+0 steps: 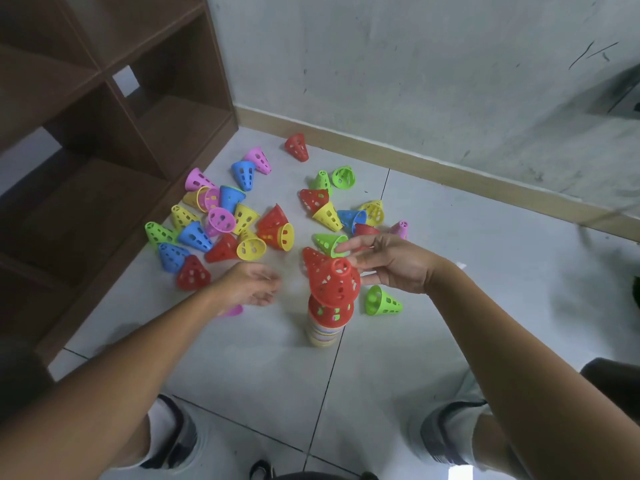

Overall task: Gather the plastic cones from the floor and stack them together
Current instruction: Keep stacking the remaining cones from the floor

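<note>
Stack (pixel 325 327) is stood upright on floor tile (pixel 381 393), red cone (pixel 334 280) seated tilted on top. Right hand (pixel 391 263) is held just beside red cone, fingers extended, nothing gripped. Left hand (pixel 251 284) is held left of stack, fingers loosely apart, empty. Loose cones (pixel 221 220) are scattered beyond, toward shelf unit (pixel 104 116) and wall (pixel 415 64).

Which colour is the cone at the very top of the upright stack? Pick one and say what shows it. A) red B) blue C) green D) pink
A: the top cone of the stack is red, sitting tilted over another red one, with the right hand at its tip and the left hand open beside it.
</note>
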`<control>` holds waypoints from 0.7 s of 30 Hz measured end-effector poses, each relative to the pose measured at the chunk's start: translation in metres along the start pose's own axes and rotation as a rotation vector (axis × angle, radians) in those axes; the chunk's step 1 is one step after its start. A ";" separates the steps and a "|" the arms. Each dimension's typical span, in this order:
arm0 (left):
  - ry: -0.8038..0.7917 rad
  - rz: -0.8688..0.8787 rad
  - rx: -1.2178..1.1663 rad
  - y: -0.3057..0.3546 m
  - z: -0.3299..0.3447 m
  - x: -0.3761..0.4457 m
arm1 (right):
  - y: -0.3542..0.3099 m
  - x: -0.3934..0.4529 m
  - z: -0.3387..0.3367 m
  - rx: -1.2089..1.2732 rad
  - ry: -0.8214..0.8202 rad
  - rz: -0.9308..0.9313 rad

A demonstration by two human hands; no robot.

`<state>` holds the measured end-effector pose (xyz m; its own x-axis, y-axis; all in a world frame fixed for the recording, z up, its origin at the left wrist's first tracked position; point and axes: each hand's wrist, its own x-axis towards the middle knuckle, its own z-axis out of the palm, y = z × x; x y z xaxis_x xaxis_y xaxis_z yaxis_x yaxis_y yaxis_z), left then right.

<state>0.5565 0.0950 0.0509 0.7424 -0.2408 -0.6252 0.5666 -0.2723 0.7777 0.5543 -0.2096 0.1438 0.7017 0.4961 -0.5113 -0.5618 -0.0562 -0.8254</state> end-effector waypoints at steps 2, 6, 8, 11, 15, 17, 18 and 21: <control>0.139 -0.019 -0.003 -0.019 -0.012 0.007 | 0.009 0.002 0.000 -0.012 0.020 0.033; 0.310 -0.107 0.051 -0.058 -0.031 0.019 | 0.027 0.005 -0.003 -0.018 0.034 0.079; 0.372 -0.130 0.119 -0.066 -0.038 0.018 | 0.032 0.005 -0.006 -0.006 0.035 0.093; 0.404 -0.127 0.158 -0.072 -0.043 0.020 | 0.037 0.008 -0.011 0.006 0.064 0.123; 0.449 -0.107 0.237 -0.075 -0.045 0.025 | 0.047 0.008 -0.022 -0.060 0.169 0.142; 0.491 -0.101 0.290 -0.072 -0.045 0.021 | 0.056 0.007 -0.031 -0.157 0.277 0.154; 0.503 -0.095 0.319 -0.072 -0.045 0.022 | 0.062 0.007 -0.035 -0.215 0.337 0.168; 0.522 -0.061 0.456 -0.071 -0.042 0.020 | 0.086 0.010 -0.048 -0.459 0.471 0.252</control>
<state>0.5459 0.1482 -0.0134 0.8534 0.2362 -0.4648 0.4913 -0.6624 0.5655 0.5339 -0.2509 0.0562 0.7480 -0.0022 -0.6637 -0.5632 -0.5312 -0.6329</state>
